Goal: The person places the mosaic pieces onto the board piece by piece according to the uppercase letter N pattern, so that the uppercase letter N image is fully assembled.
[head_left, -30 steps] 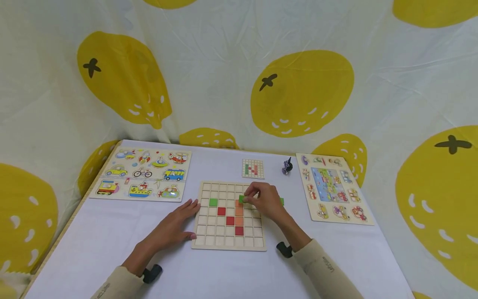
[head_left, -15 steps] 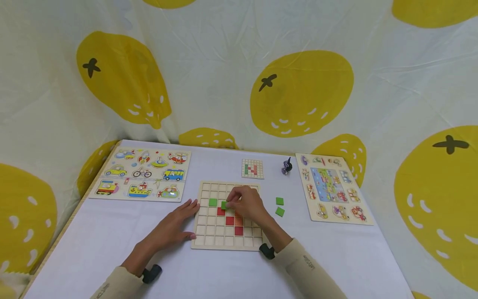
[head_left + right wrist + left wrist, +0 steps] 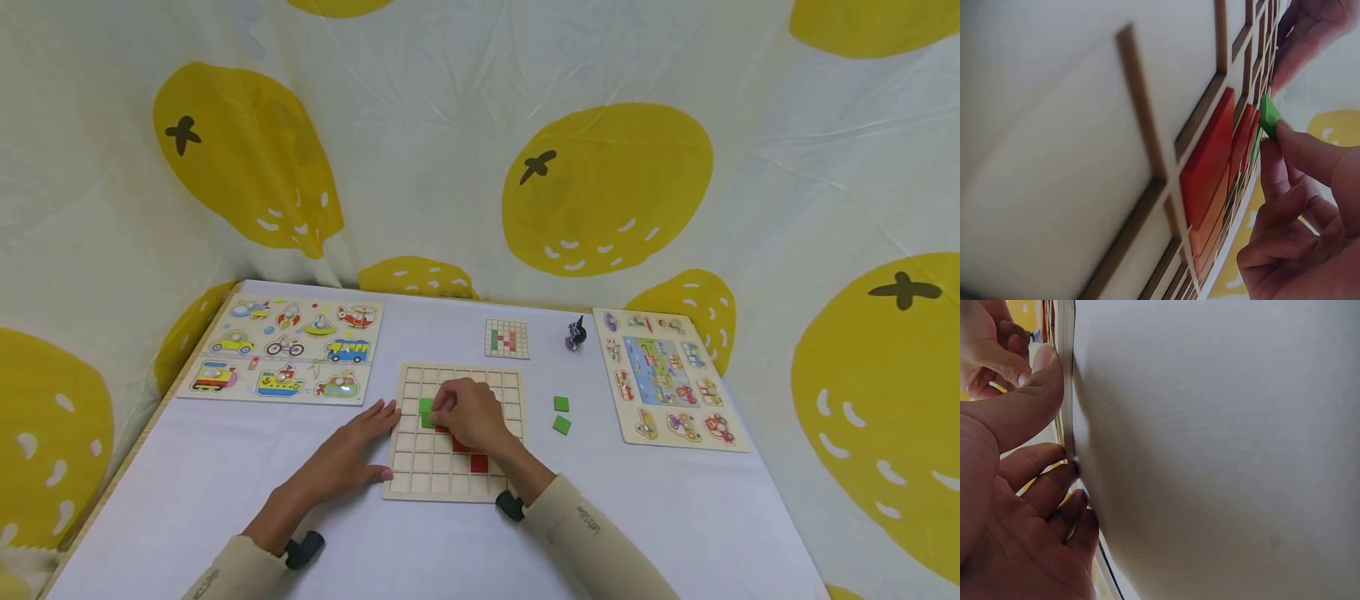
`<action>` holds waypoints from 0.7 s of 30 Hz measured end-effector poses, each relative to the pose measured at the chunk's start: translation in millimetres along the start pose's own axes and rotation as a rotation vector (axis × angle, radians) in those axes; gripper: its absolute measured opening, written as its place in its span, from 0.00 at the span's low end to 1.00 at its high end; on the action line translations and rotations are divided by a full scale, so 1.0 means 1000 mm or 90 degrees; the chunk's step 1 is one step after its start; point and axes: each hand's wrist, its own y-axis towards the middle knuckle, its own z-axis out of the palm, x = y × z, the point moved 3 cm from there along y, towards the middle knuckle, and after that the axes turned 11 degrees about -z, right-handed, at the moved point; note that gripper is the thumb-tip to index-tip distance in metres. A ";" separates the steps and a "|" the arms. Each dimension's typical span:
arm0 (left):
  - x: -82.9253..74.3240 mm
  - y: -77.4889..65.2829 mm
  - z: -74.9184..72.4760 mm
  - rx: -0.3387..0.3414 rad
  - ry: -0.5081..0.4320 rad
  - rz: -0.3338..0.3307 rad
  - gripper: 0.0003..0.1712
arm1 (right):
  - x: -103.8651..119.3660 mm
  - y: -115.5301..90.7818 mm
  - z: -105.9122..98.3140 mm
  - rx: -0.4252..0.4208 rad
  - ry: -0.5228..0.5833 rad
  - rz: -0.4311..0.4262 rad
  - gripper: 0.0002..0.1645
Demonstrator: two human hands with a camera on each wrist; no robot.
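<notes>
A square wooden grid board [image 3: 440,482] lies in front of me. My right hand [image 3: 472,412] is over its left-middle part, pinching a green square tile [image 3: 1269,117] between thumb and fingertips. That tile is tilted, just below another green tile [image 3: 425,405] set in a cell. A red tile [image 3: 479,463] sits lower on the grid; other red tiles and the orange tiles [image 3: 1207,219] are partly or wholly covered by the hand in the head view. My left hand [image 3: 348,454] rests at the board's left edge, fingers and thumb extended and touching it.
Two loose green tiles [image 3: 562,425] lie right of the board. Behind it are a small pattern card [image 3: 507,339] and a dark purple figurine [image 3: 576,333]. A vehicle puzzle board [image 3: 281,350] lies at left, another picture puzzle [image 3: 667,379] at right.
My right hand has carried the green tile leftward across the board, from the orange column to the cell below the placed green tile. The left hand has stayed in place.
</notes>
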 end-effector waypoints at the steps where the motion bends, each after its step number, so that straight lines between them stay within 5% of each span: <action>1: 0.000 0.000 0.000 0.000 0.000 0.000 0.56 | 0.002 0.001 0.001 -0.001 -0.005 0.000 0.09; 14: 0.000 0.000 -0.001 0.002 -0.001 -0.004 0.56 | 0.010 0.002 0.005 0.046 -0.062 0.012 0.09; 21: 0.000 -0.001 -0.001 0.003 -0.006 0.002 0.56 | 0.004 0.001 0.000 0.077 -0.039 -0.038 0.09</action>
